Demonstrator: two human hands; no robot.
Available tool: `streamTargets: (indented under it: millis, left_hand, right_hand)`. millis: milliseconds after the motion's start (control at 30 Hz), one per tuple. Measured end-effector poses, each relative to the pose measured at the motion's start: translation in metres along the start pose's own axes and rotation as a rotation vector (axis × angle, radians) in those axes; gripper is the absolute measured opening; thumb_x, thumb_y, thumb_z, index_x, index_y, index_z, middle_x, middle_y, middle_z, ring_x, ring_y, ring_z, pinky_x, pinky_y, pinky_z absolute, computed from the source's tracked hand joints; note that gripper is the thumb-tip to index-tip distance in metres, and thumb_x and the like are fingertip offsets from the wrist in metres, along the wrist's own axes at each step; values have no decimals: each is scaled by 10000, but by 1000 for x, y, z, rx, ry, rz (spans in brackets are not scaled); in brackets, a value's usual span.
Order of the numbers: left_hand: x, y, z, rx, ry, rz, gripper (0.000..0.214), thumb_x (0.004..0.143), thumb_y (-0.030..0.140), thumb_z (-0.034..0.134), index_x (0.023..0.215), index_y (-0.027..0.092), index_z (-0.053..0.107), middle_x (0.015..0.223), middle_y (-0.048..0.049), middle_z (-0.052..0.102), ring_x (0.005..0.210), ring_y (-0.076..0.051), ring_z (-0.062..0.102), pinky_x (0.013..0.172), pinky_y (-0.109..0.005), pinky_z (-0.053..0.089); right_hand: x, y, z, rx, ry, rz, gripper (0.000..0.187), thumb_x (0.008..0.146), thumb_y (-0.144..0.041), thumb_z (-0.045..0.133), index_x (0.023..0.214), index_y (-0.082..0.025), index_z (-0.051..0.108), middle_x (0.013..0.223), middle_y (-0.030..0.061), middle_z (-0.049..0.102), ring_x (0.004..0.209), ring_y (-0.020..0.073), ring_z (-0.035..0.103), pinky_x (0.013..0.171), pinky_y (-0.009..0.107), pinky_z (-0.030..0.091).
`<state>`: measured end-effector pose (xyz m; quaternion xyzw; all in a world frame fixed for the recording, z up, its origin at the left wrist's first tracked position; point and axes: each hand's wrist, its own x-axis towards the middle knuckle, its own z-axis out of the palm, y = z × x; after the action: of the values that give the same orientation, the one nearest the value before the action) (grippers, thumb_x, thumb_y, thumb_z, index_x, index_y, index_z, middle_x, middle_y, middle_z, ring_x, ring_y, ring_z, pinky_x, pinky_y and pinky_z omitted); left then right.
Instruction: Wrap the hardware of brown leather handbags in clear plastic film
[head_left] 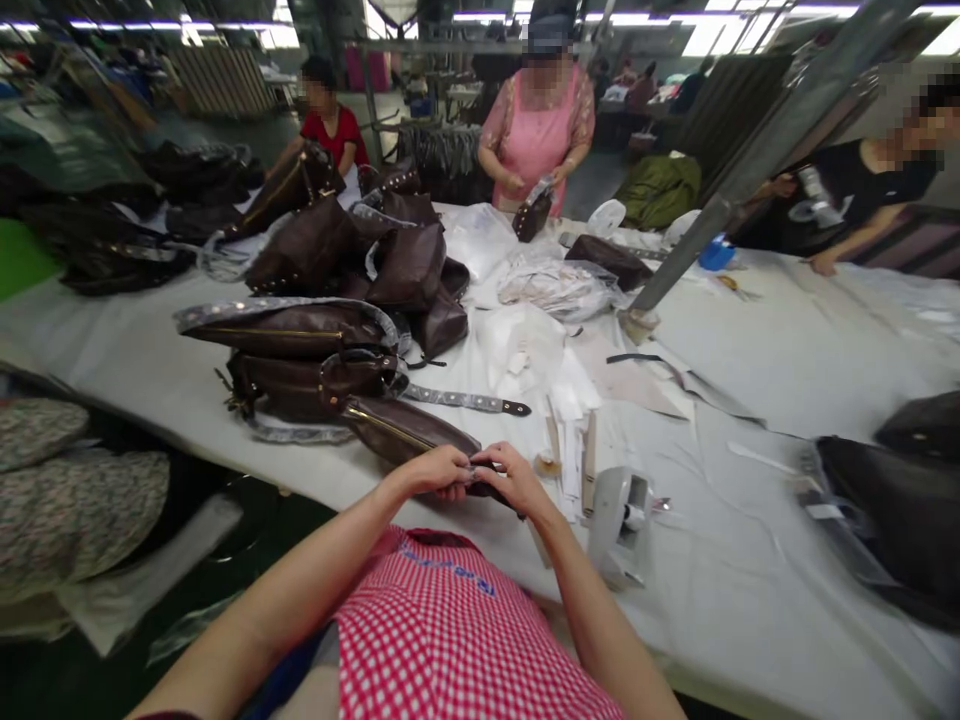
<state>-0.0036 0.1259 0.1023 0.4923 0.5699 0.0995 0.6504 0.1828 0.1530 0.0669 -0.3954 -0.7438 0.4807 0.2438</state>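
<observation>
Close to the table's front edge, my left hand [441, 470] and my right hand [514, 478] meet with fingers bent inward. Both are closed on a dark brown strap [491, 484], partly hidden by my fingers. A small clear piece, perhaps plastic wrap, shows between the fingertips. Just left of them lies a dark brown handbag [405, 428] with a gold zipper; whether the strap joins it I cannot tell. A studded strap [469, 401] in clear wrap stretches out behind. More brown handbags [300, 385] are stacked to the left.
A tape dispenser [621, 525] stands right of my hands, near white paper strips [574, 440]. A grey metal post [697, 235] rises from the table [750, 550]. Dark bags [892, 500] lie far right. Across the table, a co-worker in a pink apron [536, 140] handles a small bag.
</observation>
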Motion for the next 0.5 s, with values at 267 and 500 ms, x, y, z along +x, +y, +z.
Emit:
streamTargets:
  millis: [267,500]
  left_hand:
    - [-6,0,2,5,32,19,197,781,273,505,648,141,566,542,2,613,434,-90,512,440,-197,357]
    - [-14,4,4,98,145,-44,197,750,337,533,691,153,577,622,-11,648,550,-133,600,514,-210,433]
  right_hand:
    - [10,-9,0,-99,-69,-125,134,782,-97,595,747,-214,650,878,15,543,878,172,541,833,321,427]
    - [8,-9,5,-64,-25,-162,149,801,-81,525,732,-204,575,891,28,539,888,177,530,833,324,415]
